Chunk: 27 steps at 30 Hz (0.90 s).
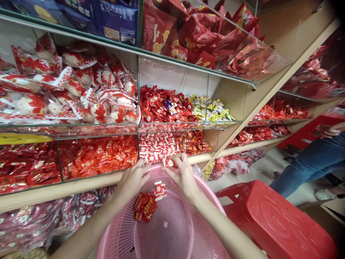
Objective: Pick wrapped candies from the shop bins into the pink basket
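Note:
My right hand (pixel 184 176) pinches a red-and-white wrapped candy (pixel 169 163) at the front of a shelf bin of like candies (pixel 157 145). To its left, my left hand (pixel 134 178) is over the far rim of a pink plastic basket (pixel 208 194). Its thumb and fingers are apart, with nothing visible between them. Low in the basket rest several dark red wrapped candies (pixel 147 208) and, touching them, red-and-white candies (pixel 159 190).
Beside the near bin are orange-red packets (pixel 99 154). Above are red and yellow candies (pixel 172 104) and bagged white-and-red sweets (pixel 81 90) behind glass dividers. On the right stand a red plastic stool (pixel 280 216) and a person in jeans (pixel 309 165).

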{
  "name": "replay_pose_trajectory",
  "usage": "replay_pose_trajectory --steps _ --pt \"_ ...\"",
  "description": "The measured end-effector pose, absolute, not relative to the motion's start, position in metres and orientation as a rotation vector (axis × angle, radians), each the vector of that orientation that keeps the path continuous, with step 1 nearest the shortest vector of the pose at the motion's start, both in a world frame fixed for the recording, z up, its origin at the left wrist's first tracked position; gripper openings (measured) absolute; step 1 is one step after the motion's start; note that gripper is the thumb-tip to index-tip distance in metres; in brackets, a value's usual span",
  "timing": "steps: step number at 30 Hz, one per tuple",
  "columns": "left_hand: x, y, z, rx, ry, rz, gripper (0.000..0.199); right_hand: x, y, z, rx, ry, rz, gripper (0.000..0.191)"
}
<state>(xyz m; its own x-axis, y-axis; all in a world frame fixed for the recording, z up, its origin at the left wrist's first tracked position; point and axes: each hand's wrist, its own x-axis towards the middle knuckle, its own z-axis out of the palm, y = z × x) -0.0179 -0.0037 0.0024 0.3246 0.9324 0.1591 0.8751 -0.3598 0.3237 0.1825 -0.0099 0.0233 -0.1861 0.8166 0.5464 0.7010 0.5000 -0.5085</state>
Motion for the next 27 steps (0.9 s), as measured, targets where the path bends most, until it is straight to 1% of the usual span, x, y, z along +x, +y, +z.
replay_pose_trajectory --steps 2,5,9,13,18,20,23,27 --pt "-0.018 -0.004 0.001 2.421 1.659 0.49 0.038 0.184 -0.019 0.025 -1.361 -2.002 0.095 0.024" --pt "-0.017 -0.004 0.001 2.429 1.644 0.524 0.038 0.184 -0.03 0.02 -1.583 -2.086 0.034 0.033" --pt "-0.016 -0.004 0.003 2.44 1.636 0.523 0.035 0.181 -0.047 -0.007 -1.777 -2.245 0.23 0.04" --pt "-0.016 -0.005 0.004 2.453 1.627 0.54 0.032 0.176 -0.059 -0.032 -1.874 -2.432 0.261 0.045" --pt "-0.017 -0.005 0.003 2.452 1.644 0.523 0.035 0.173 -0.06 -0.039 -2.014 -2.348 0.4 0.051" --pt "-0.017 -0.005 0.002 2.448 1.639 0.52 0.035 0.175 -0.061 -0.042 -2.018 -2.321 0.508 0.049" --pt "-0.017 -0.005 0.002 2.46 1.639 0.521 0.035 0.182 -0.064 -0.049 -1.952 -2.337 0.636 0.041" --pt "-0.018 -0.005 0.003 2.466 1.655 0.5 0.036 0.189 -0.066 -0.058 -1.922 -2.332 0.688 0.023"
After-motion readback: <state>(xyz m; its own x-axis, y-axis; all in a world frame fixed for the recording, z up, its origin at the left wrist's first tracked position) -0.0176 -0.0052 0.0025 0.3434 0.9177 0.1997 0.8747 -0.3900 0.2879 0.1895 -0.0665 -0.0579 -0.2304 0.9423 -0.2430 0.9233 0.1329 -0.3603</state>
